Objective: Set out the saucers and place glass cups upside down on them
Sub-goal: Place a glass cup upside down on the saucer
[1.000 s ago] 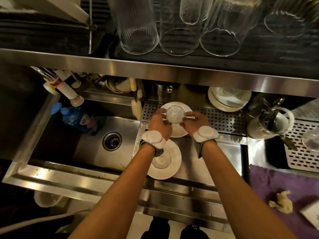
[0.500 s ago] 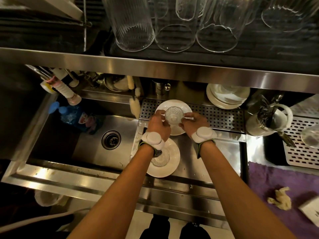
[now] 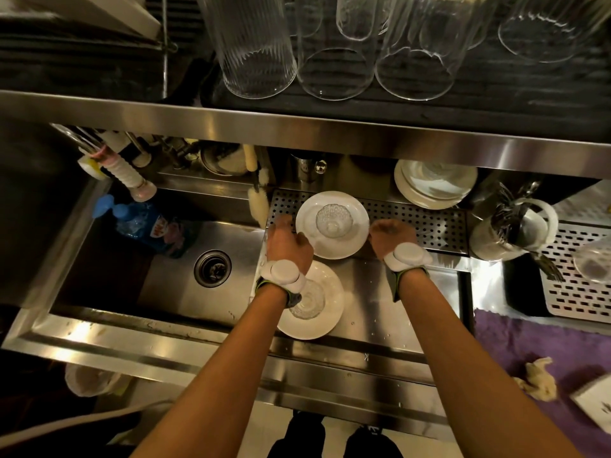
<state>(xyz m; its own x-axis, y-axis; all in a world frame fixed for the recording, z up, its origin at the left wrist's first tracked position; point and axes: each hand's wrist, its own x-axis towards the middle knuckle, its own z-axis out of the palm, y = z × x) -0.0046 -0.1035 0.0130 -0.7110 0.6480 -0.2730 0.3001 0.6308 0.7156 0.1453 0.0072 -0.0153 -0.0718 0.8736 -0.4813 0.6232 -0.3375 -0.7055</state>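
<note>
Far saucer (image 3: 331,225) sits half on the perforated drain tray (image 3: 429,223), a cut-pattern glass cup (image 3: 333,221) inverted at its centre; a second saucer (image 3: 325,302) with its cup (image 3: 305,300) lies nearer on the steel worktop (image 3: 380,312). Left hand (image 3: 288,242) and right hand (image 3: 391,234) flank the far saucer, holding nothing; finger spread blurred, cannot tell. Judgement: glass light, rigid, brittle, possibly wet and slippery; grip textured sidewall, not rim.
</note>
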